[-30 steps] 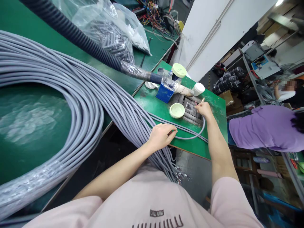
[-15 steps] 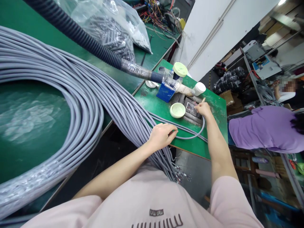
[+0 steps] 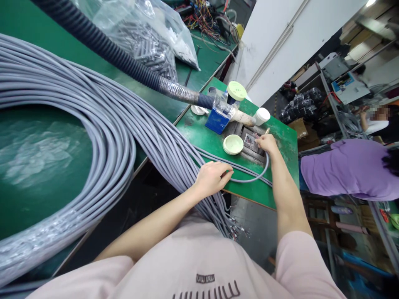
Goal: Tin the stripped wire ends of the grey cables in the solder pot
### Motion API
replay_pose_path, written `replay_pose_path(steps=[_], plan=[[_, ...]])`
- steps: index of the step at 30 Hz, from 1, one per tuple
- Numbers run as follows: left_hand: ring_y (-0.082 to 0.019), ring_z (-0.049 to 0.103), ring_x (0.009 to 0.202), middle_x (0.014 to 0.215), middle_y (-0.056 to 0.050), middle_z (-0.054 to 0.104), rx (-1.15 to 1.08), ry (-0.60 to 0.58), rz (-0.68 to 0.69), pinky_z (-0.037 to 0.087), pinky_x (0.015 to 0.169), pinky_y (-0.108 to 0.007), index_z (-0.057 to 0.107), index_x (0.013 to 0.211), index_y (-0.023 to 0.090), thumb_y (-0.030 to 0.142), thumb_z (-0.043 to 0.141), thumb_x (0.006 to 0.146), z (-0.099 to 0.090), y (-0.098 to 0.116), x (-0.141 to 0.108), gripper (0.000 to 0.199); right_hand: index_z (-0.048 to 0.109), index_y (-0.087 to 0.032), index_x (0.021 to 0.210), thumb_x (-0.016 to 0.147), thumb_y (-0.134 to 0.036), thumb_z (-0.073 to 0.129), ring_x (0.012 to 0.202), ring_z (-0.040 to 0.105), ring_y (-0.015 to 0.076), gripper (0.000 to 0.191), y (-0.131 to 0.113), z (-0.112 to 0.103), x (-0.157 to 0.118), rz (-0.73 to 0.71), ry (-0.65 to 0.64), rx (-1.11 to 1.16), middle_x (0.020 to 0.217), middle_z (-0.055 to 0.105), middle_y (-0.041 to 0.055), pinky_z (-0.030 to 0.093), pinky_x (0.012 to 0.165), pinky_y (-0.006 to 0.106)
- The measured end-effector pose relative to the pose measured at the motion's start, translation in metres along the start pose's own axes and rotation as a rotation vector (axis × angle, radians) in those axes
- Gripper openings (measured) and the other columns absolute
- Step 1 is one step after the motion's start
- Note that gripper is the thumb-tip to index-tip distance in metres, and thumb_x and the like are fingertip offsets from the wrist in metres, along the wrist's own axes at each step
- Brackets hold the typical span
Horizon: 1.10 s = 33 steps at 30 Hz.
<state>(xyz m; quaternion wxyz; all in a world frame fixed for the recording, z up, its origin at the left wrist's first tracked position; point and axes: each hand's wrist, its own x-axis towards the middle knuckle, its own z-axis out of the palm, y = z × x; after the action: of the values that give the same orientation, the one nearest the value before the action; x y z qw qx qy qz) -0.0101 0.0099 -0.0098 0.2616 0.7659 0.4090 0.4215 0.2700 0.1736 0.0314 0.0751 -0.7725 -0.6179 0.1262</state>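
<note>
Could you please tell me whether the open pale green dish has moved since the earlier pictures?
No: judged against the blue box, the pale green dish shows no visible shift in any direction.

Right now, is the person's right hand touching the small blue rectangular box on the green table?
No, the right hand holds a grey round cable near its end, and the blue box stands apart.

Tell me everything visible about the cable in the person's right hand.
The gray cable is slim, round and smooth, with a plastic-looking jacket. The right hand pinches it near one end, where thin reddish wires show. It bends in a curve over the green table back toward the left hand; whether that hand grips it is unclear.
</note>
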Motion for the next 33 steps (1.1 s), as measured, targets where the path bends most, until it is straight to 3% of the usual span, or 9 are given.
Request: replay_pose_path(steps=[6, 10, 12, 16, 19, 22, 25, 30, 33], plan=[[-0.013, 0.062, 0.070, 0.077, -0.001, 0.070, 0.006, -0.004, -0.002, 0.041, 0.070, -0.028, 0.066, 0.088, 0.021, 0.029, 0.052, 0.092, 0.000, 0.000, 0.000, 0.017, 0.058, -0.016, 0.050, 0.072, -0.034, 0.061, 0.050, 0.048, 0.0117, 0.029, -0.014, -0.022, -0.030, -0.022, 0.042, 0.131, 0.044, 0.053, -0.0013, 0.036, 0.054, 0.025], [-0.014, 0.060, 0.067, 0.073, -0.001, 0.067, -0.006, 0.005, 0.000, 0.042, 0.070, -0.028, 0.067, 0.088, 0.020, 0.029, 0.053, 0.091, -0.001, -0.002, 0.000, 0.017, 0.056, -0.017, 0.059, 0.079, -0.043, 0.056, 0.043, 0.044, 0.0081, 0.032, -0.031, -0.040, -0.083, -0.076, 0.044, 0.317, 0.049, 0.055, -0.0028, 0.035, 0.047, 0.022], [-0.013, 0.058, 0.066, 0.072, -0.001, 0.066, -0.060, 0.042, -0.002, 0.043, 0.068, -0.028, 0.068, 0.087, 0.020, 0.030, 0.055, 0.090, -0.001, -0.001, 0.000, 0.017, 0.056, -0.018, 0.063, 0.076, -0.042, 0.063, 0.039, 0.041, 0.0070, 0.028, -0.041, -0.045, -0.116, -0.107, 0.020, 0.606, 0.047, 0.054, -0.0042, 0.031, 0.042, 0.021], [-0.013, 0.055, 0.064, 0.070, -0.001, 0.063, -0.414, 0.167, -0.105, 0.045, 0.064, -0.027, 0.070, 0.087, 0.019, 0.032, 0.065, 0.083, 0.003, 0.009, 0.006, 0.015, 0.056, -0.018, 0.064, 0.076, -0.040, 0.067, 0.036, 0.039, 0.0061, 0.027, -0.059, -0.041, -0.176, -0.122, -0.029, 0.936, 0.044, 0.052, -0.0055, 0.028, 0.039, 0.019], [-0.013, 0.059, 0.069, 0.079, -0.003, 0.066, -0.834, 0.100, -0.217, 0.048, 0.066, -0.027, 0.070, 0.095, 0.018, 0.037, 0.074, 0.074, 0.014, 0.023, 0.012, 0.029, 0.057, -0.019, 0.065, 0.078, -0.041, 0.067, 0.036, 0.038, 0.0060, 0.027, -0.068, -0.030, -0.205, -0.108, -0.050, 1.041, 0.044, 0.053, -0.0056, 0.028, 0.039, 0.020], [-0.014, 0.062, 0.075, 0.084, -0.003, 0.068, -1.144, 0.073, -0.319, 0.051, 0.070, -0.027, 0.067, 0.092, 0.017, 0.040, 0.080, 0.065, 0.030, 0.038, 0.016, 0.038, 0.057, -0.019, 0.066, 0.079, -0.042, 0.066, 0.037, 0.039, 0.0062, 0.028, -0.072, -0.017, -0.219, -0.101, -0.057, 1.089, 0.044, 0.053, -0.0056, 0.029, 0.039, 0.020], [-0.010, 0.058, 0.066, 0.079, -0.001, 0.066, -1.234, 0.158, -0.379, 0.049, 0.065, -0.026, 0.065, 0.084, 0.017, 0.040, 0.080, 0.066, 0.042, 0.049, 0.016, 0.033, 0.059, -0.019, 0.067, 0.079, -0.043, 0.067, 0.036, 0.038, 0.0061, 0.028, -0.071, -0.006, -0.225, -0.099, -0.050, 1.130, 0.043, 0.052, -0.0060, 0.029, 0.038, 0.020], [-0.011, 0.056, 0.066, 0.075, -0.001, 0.061, -1.055, 0.281, -0.301, 0.048, 0.063, -0.025, 0.067, 0.077, 0.016, 0.037, 0.074, 0.074, 0.041, 0.059, 0.016, 0.022, 0.060, -0.020, 0.069, 0.080, -0.043, 0.066, 0.034, 0.038, 0.0067, 0.026, -0.067, 0.003, -0.226, -0.083, -0.040, 1.209, 0.043, 0.051, -0.0061, 0.028, 0.036, 0.020], [-0.013, 0.058, 0.071, 0.076, -0.002, 0.061, -0.882, 0.381, -0.196, 0.049, 0.066, -0.027, 0.068, 0.079, 0.017, 0.035, 0.070, 0.079, 0.032, 0.056, 0.020, 0.018, 0.065, -0.023, 0.087, 0.081, -0.043, 0.064, 0.034, 0.040, 0.0078, 0.021, -0.063, 0.002, -0.231, -0.104, -0.065, 1.241, 0.046, 0.054, -0.0053, 0.028, 0.035, 0.020]])
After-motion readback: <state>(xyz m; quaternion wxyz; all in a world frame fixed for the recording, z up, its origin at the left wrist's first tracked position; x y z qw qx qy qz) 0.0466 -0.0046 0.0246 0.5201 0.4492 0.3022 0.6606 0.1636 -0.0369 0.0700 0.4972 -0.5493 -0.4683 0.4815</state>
